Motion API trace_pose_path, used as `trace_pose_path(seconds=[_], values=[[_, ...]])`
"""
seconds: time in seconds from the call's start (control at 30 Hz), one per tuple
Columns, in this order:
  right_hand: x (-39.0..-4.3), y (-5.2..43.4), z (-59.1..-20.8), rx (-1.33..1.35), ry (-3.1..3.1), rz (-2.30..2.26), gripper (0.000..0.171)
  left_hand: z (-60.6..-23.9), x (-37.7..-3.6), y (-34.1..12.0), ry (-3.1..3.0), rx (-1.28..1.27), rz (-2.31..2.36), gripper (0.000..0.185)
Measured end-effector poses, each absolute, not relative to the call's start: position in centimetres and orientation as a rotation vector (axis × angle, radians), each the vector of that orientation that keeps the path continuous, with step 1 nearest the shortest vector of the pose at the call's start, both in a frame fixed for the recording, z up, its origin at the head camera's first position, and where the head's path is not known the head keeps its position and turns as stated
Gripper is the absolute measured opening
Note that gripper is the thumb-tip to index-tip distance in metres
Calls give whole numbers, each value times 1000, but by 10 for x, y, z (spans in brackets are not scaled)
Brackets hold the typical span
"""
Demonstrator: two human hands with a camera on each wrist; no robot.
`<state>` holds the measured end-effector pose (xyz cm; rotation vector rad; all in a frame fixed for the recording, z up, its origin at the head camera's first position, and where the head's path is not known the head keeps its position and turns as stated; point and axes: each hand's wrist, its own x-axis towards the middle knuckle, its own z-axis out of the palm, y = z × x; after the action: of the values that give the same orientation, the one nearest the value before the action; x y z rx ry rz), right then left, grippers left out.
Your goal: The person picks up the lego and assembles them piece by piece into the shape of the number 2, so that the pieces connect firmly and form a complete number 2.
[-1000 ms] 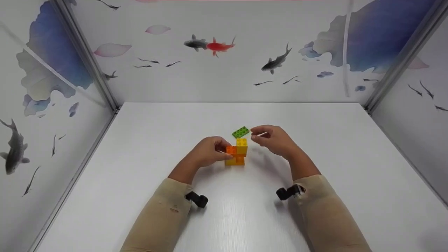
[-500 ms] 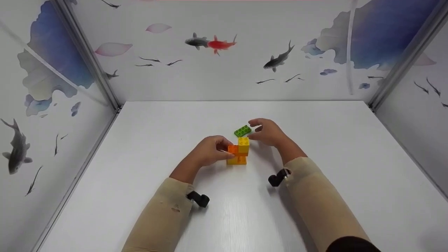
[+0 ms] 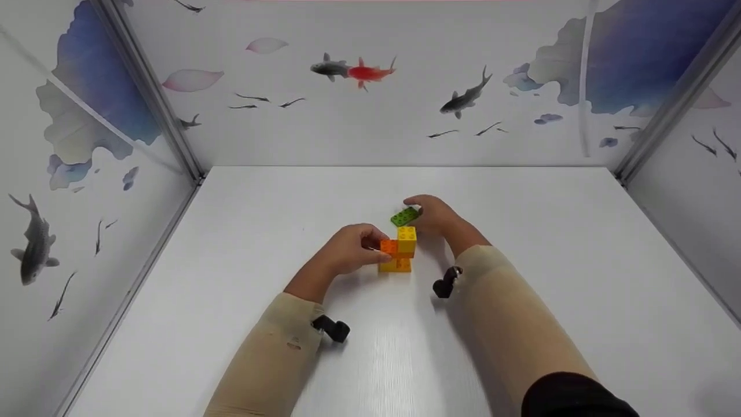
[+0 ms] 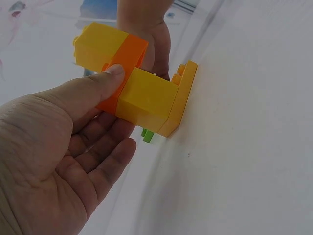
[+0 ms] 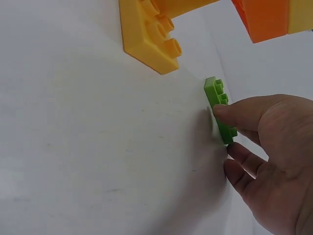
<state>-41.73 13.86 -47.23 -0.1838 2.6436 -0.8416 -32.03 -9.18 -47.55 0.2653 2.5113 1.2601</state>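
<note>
One green plate [image 3: 404,216] lies flat, touching the right hand [image 3: 435,215].

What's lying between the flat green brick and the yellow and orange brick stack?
Nothing: bare white tabletop separates the flat green brick from the yellow and orange brick stack, clearest in the right wrist view.
</note>
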Motion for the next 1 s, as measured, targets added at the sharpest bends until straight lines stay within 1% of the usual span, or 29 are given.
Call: trace_pose_path(seconds=[0.23,0.63,0.8,1.0], values=[[-417,143,-475,-156,2665,-828,50,-474,-321,-89,2507,266,1259,29],[-417,154,-477,-172,2675,-896,43,-473,-319,-89,2502,262,1263,29],[-408,162,-471,-199,2703,-974,43,-474,-320,-89,2496,238,1261,29],[-388,168,-461,-250,2705,-1138,43,-474,-321,-90,2506,234,1253,28]])
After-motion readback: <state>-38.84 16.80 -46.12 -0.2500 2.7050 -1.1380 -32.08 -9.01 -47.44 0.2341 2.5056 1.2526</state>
